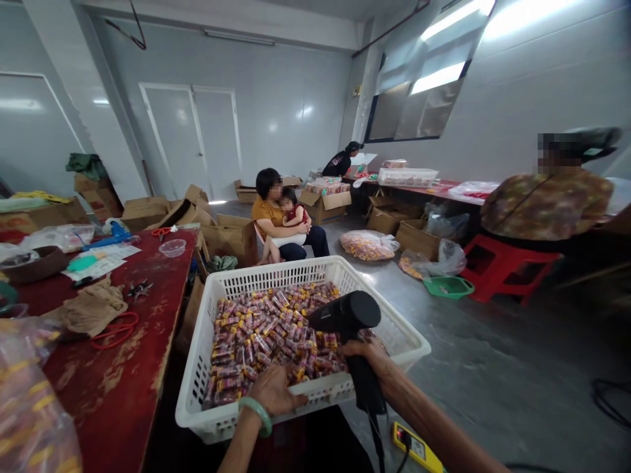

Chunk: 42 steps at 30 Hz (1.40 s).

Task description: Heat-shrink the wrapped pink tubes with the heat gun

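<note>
My right hand (367, 355) is closed around the handle of a black hair dryer (362, 381). Its nozzle points left, over a white plastic basket (404, 328) full of small clear bottles (266, 328) with yellow caps and purplish labels. At the near side of this basket, my left hand (273, 391) lies over the rim, touching the bottles, with its thumb spread apart along the rim. The fingertips are partly hidden among the bottles. A pale green bangle (256, 415) circles the left wrist.
A worn red table (142, 348) at left carries red-handled scissors (117, 330), a brown cloth (93, 305) and a blue glue gun (116, 233). The dryer's cord hangs near a yellow power strip (418, 448). Beyond are seated people, cardboard boxes (231, 240) and a red stool (507, 266).
</note>
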Available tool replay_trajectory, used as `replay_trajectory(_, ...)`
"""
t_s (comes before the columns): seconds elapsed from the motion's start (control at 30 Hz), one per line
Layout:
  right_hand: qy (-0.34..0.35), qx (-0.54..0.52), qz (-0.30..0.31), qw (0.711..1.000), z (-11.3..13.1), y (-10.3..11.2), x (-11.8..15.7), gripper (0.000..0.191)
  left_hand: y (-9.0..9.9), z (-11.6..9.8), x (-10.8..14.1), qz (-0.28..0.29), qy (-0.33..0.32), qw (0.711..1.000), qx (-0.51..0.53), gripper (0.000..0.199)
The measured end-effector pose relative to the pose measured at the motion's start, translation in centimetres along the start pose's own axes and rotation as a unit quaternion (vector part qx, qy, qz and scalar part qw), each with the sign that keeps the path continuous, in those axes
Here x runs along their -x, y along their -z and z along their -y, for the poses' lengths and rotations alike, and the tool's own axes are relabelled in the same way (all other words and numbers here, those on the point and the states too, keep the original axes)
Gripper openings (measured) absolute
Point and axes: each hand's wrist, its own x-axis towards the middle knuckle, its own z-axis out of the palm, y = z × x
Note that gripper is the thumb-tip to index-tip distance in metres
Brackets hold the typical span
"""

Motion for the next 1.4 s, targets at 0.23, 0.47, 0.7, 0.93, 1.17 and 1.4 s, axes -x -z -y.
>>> replay_trajectory(0.23, -0.032, -0.022, 0.074, 0.997, 0.9, -2.4, -0.4, 0.023, 0.2, -0.2, 0.1, 0.004, 0.004, 1.0, -0.011, 0.057)
replay_trajectory(0.47, -0.017, -0.032, 0.047, 0.998, 3.1, -5.1, -2.9, 0.022, 0.3, -0.2, 0.1, 0.016, 0.005, 1.0, 0.005, 0.062)
replay_trajectory(0.7, -0.036, -0.025, 0.11, 0.993, 1.3, -7.4, -2.0, 0.022, 0.3, -0.5, 0.2, 0.011, 0.009, 1.0, 0.01, 0.057)
replay_trajectory(0.93, -0.033, -0.014, 0.135, 0.99, 1.4, -8.3, -1.2, 0.036, 0.7, -0.7, 0.3, 0.031, 0.014, 0.999, 0.029, 0.054)
replay_trajectory(1.17, -0.011, -0.023, 0.128, 0.992, 1.1, -7.8, -1.5, 0.039, 0.6, -0.6, 0.3, 0.022, 0.027, 0.999, 0.021, 0.057)
replay_trajectory(1.4, -0.035, -0.018, 0.177, 0.983, 0.3, -7.0, 0.1, 0.039, 0.5, -0.6, 0.2, 0.03, 0.008, 0.999, 0.025, 0.051)
